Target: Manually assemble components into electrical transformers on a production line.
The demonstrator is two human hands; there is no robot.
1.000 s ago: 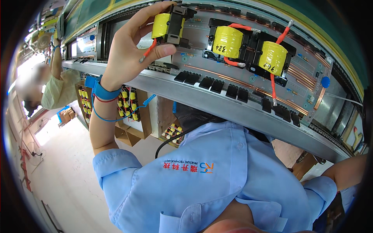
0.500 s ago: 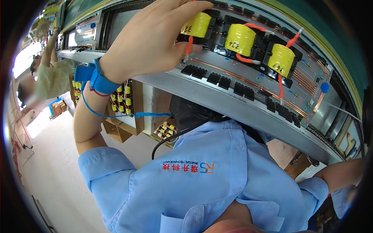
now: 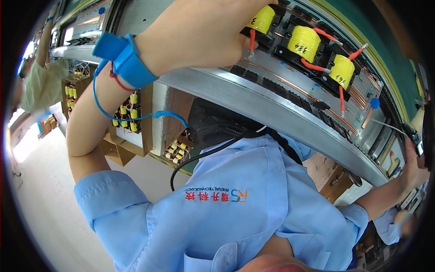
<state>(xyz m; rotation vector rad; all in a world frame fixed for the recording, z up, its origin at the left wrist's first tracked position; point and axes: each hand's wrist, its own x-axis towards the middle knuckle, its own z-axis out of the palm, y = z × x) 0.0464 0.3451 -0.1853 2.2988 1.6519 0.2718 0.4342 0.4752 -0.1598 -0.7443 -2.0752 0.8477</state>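
Three yellow-taped transformers (image 3: 304, 43) sat in a row on the board (image 3: 290, 86), winding axes roughly parallel. Left hand (image 3: 199, 31) fingers gripped the leftmost transformer (image 3: 263, 19); whether the right hand (image 3: 414, 167) gripped anything, I could not tell.

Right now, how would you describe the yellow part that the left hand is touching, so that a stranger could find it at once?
Find the long grey metal panel curving across the top of the view. On it sit three yellow-wrapped coils with red leads in a row. The left coil is the one meant: only it lies under the left hand, which wears a blue wrist strap.
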